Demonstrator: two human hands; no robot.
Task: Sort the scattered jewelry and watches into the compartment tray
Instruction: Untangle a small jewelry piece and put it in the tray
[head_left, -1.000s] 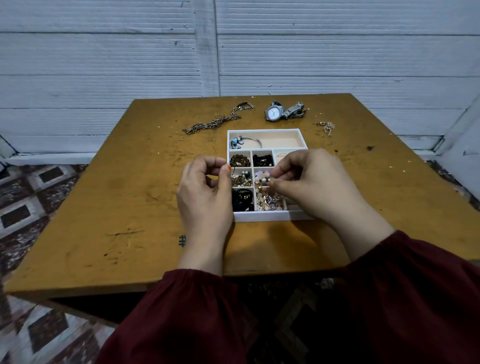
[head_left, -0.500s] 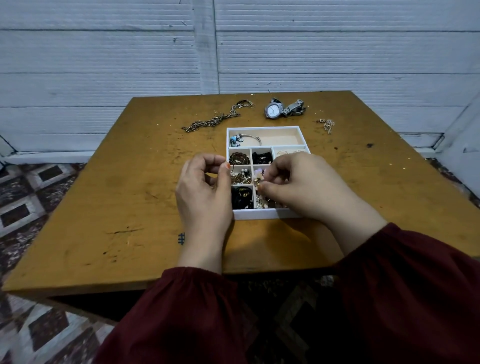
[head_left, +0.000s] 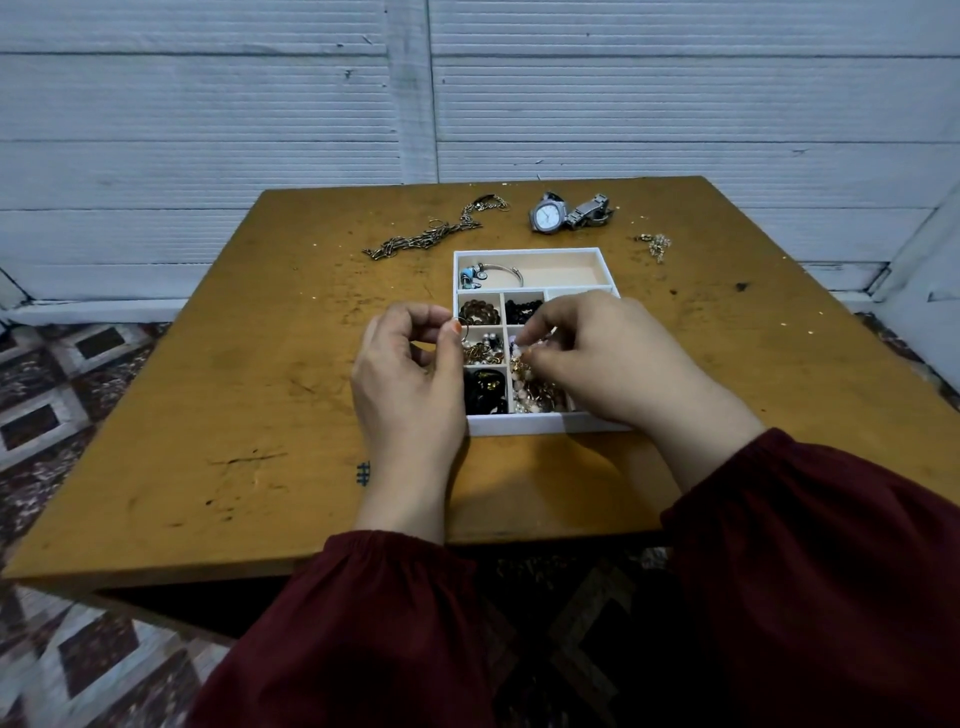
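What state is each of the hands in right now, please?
The left hand is closed, pinching what looks like a small thin ring.
The right hand is closed, pinching a beaded piece over the tray.

A: "Right hand (head_left: 597, 358) covered the tray's (head_left: 519, 427) right compartments!"
B: "And the bit (head_left: 521, 347) it pinched was too small to name."
A: "Same with the left hand's (head_left: 410, 374) thin hoop (head_left: 461, 328), and that far trinket (head_left: 655, 245)."

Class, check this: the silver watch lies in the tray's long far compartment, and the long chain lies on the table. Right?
No. The head view shows the silver watch on the table beyond the tray; the long chain does lie there too.
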